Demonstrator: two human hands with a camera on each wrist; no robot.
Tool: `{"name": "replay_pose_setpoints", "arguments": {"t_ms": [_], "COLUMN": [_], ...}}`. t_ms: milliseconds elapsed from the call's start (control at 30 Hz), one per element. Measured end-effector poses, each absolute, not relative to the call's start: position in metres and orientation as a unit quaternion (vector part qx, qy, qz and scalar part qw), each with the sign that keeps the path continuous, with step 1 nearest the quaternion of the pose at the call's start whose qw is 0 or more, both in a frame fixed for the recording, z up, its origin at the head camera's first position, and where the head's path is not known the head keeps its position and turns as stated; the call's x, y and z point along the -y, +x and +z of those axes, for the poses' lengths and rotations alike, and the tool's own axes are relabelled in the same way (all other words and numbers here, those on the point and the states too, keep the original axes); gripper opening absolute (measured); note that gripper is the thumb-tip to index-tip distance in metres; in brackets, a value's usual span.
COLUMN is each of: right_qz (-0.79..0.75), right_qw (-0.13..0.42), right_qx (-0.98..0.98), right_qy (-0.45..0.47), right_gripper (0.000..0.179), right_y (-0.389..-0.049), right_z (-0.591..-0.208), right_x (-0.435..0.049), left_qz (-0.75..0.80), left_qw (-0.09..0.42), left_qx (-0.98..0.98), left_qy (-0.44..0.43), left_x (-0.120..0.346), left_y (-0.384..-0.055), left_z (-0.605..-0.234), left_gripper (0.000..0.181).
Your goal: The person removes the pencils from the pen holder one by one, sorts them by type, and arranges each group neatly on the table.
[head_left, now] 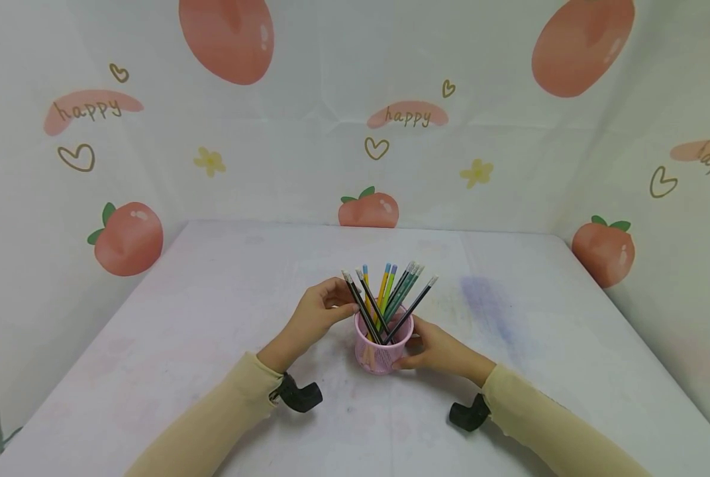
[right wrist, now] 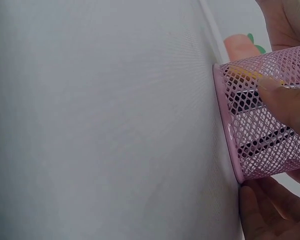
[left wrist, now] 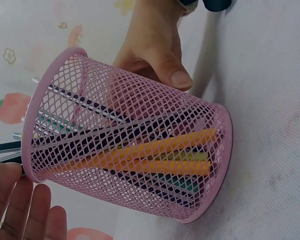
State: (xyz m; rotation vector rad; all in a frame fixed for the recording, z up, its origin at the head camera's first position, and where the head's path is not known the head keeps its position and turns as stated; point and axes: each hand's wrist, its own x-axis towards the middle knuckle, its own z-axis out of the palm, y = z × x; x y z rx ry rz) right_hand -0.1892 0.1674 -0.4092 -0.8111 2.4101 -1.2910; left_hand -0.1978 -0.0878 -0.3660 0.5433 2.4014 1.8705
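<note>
A pink mesh pencil holder (head_left: 379, 363) stands upright on the table, filled with several pencils (head_left: 404, 295). Black, teal, yellow and green ones lean at various angles, their eraser ends or tips sticking out above the rim. My right hand (head_left: 441, 349) grips the holder low on its right side, thumb in front and fingers behind, as the right wrist view shows with the thumb (right wrist: 290, 105) against the mesh. At the upper left rim is my left hand (head_left: 307, 321), fingers loosely bent. Its thumb (left wrist: 12, 172) sits right at the rim beside the black pencils.
The white tabletop (head_left: 212, 318) carries faint stains, with a bluish smudge (head_left: 486, 305) on the right. Behind it hangs a white backdrop (head_left: 307, 179) printed with peaches and hearts. A black wrist device (head_left: 298, 394) sits below each cuff.
</note>
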Motion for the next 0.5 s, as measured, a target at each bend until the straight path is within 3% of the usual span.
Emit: {"name": "replay_pose_setpoints", "arguments": {"t_ms": [500], "right_qz": [-0.442], "right_qw": [0.129], "right_qx": [-0.838], "right_qy": [-0.294], "right_gripper": [0.084], "right_y": [-0.1908], "right_z": [-0.4134], "right_x": [-0.1683], "left_qz": [0.596], "left_qw": [0.014], "left_qx": [-0.783], "left_qy": [0.180], "left_x": [0.0872], "left_y": [-0.1978], "left_z": [-0.3660], "left_gripper": [0.021]}}
